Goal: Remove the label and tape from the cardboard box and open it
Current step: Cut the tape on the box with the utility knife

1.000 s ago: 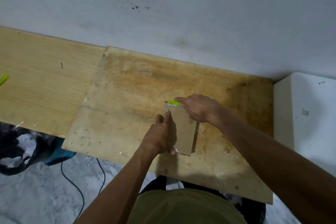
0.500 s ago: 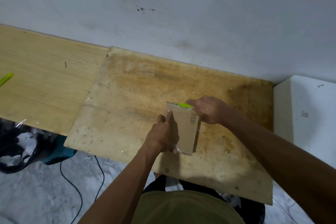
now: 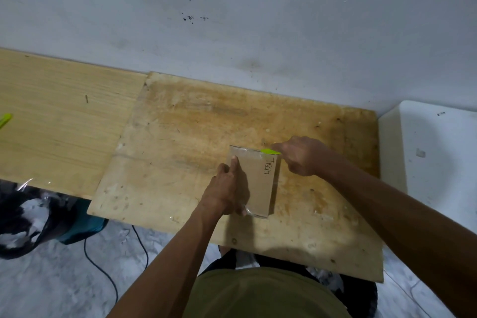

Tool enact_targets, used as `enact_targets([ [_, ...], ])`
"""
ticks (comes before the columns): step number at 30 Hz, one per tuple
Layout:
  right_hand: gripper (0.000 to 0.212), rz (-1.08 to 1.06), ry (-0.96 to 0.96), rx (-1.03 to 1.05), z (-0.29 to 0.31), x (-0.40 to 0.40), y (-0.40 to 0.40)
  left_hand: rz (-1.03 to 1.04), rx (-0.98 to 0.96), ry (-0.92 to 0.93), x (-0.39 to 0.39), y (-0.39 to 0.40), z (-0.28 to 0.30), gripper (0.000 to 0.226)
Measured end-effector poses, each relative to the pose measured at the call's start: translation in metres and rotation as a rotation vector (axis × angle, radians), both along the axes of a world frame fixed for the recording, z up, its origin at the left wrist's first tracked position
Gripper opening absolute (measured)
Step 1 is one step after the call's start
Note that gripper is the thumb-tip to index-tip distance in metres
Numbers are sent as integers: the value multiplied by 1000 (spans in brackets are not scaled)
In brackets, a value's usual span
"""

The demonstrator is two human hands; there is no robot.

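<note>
A small flat cardboard box (image 3: 258, 183) lies on the stained plywood board (image 3: 180, 152). Clear tape shines along its far and near edges, and black handwriting runs down its right side. My left hand (image 3: 227, 188) presses on the box's left half, index finger stretched toward the far edge. My right hand (image 3: 302, 155) is closed around a bright green cutter (image 3: 269, 151), whose tip rests at the box's far right corner. Most of the cutter is hidden in the fist.
A lighter wooden panel (image 3: 56, 124) adjoins the board on the left, with another green object (image 3: 5, 119) at its left edge. A white block (image 3: 433, 157) stands to the right. The wall runs close behind. A dark bag (image 3: 31, 222) and black cable (image 3: 103, 266) lie on the floor.
My right hand has drawn the green cutter rightward along the box's far edge, from near the middle to the right corner. The left hand stays pressed on the box.
</note>
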State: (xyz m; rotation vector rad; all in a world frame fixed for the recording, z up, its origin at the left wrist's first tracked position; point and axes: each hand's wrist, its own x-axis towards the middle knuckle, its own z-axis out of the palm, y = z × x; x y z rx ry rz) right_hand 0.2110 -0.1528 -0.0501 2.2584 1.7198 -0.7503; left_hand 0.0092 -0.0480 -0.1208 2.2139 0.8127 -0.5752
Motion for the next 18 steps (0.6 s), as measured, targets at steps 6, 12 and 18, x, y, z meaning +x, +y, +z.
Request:
enact_targets([
  [6,37,-51,-3,2,-8,3,-12,-10,6,6,0,-1,0,147],
  [12,37,-95,-14,28,-9,10,-25,-19,16,0,0,-1,1,143],
  [18,34,-71,-44,20,-7,10,-26,-36,38,1,1,-1,1,142],
])
